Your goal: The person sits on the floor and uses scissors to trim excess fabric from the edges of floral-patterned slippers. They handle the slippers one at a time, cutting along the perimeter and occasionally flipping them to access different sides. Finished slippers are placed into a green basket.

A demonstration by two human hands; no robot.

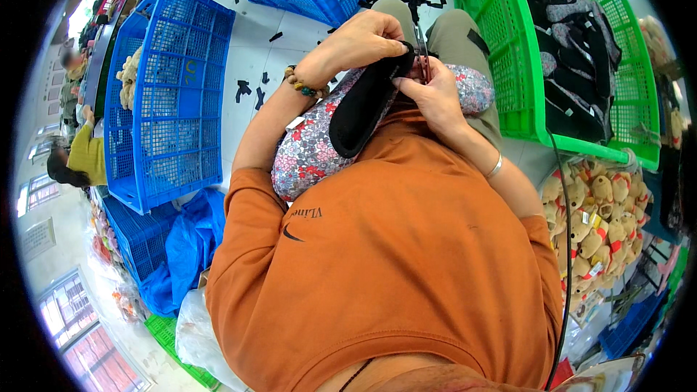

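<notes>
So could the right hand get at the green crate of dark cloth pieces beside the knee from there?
Probably yes: the green crate sits open-topped just to the right, nothing between. But the right hand is busy holding scissors at the black piece.

- Blue plastic crate point(170, 94) tipped on its side, left.
- Green crate point(523, 51) at right, dark fabric pieces point(573, 51) inside.
- Heap of tan plush toys point(599, 218) lower right.
- Black scraps point(250, 91) scattered across white floor point(254, 36).
- Blue plastic sheet point(185, 247) crumpled, lower left.

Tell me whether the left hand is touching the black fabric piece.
Touching. The head view shows the left hand gripping the top end of the black fabric piece.
</notes>
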